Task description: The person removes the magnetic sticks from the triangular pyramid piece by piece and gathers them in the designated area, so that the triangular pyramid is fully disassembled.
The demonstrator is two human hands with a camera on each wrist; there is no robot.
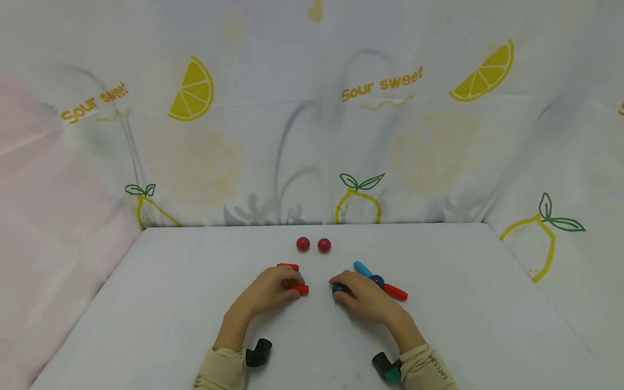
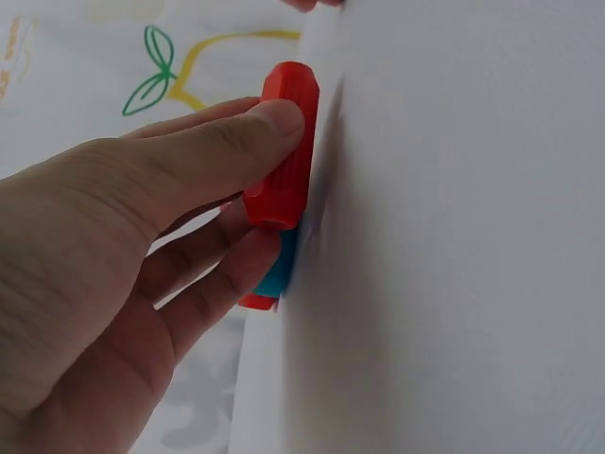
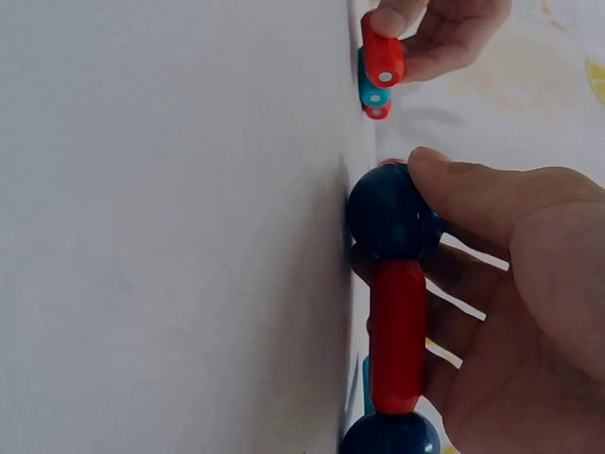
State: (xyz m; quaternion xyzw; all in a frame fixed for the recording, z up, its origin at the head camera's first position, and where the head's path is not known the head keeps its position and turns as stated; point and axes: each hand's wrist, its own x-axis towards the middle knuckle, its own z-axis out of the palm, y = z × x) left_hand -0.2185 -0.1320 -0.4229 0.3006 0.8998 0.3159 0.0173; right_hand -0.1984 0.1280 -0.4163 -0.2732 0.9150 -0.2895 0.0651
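Note:
My left hand (image 1: 270,290) pinches a short red rod (image 2: 288,151) between thumb and fingers, low over the white table. Beyond it a light blue rod (image 2: 277,263) and another red rod (image 1: 288,266) lie side by side. My right hand (image 1: 368,297) grips a dark blue ball (image 3: 386,210) at the end of a joined piece. From this ball a red rod (image 3: 397,336) runs to a second dark blue ball (image 1: 377,280); my fingers cover that rod in the head view. A light blue rod (image 1: 362,268) and a red rod (image 1: 396,292) stick out from the second ball.
Two red balls (image 1: 313,245) sit side by side near the back of the white table (image 1: 161,303). A white cloth (image 1: 273,135) with lemon prints hangs behind and at the sides. Black wrist pieces (image 1: 259,352) show by both sleeves.

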